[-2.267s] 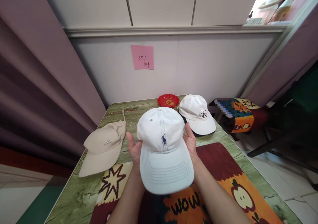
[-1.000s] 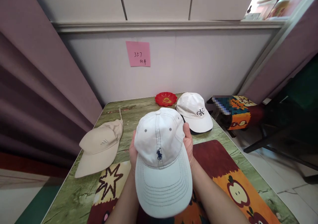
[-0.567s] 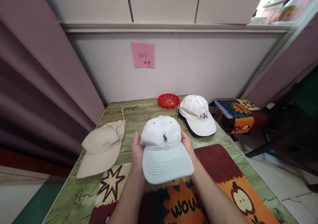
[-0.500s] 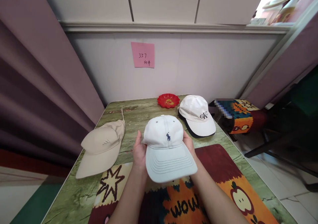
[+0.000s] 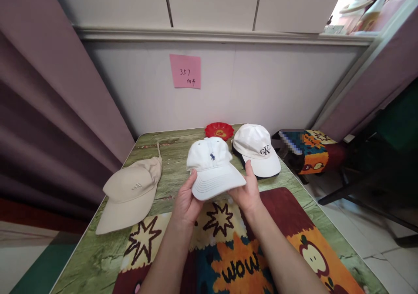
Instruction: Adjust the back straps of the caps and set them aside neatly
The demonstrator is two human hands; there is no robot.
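Observation:
Between my two hands is a pale baseball cap point(image 5: 217, 176) with a small dark blue rider logo, its brim towards me and tilted to the right. My left hand point(image 5: 188, 200) grips the cap's left side near the brim, thumb on top. On the other side, my right hand point(image 5: 247, 189) supports the brim's right part from below, its thumb raised and its fingers partly hidden under the cap. Just beyond that hand lies a white cap with black letters point(image 5: 256, 146), resting on a dark cap point(image 5: 240, 156). A beige cap point(image 5: 130, 192) lies at the table's left.
A red scalloped dish point(image 5: 219, 131) stands at the back, partly behind the held cap. A colourful patterned mat point(image 5: 225, 250) covers the table's front. The wooden-patterned table point(image 5: 81, 255) meets a white panel bearing a pink note point(image 5: 185, 71). A patterned stool point(image 5: 315, 152) stands at right.
Both hands have carried the pale cap away from me, towards the back of the table, and slightly left. Its brim has tilted, and my hands now hold it nearer the brim.

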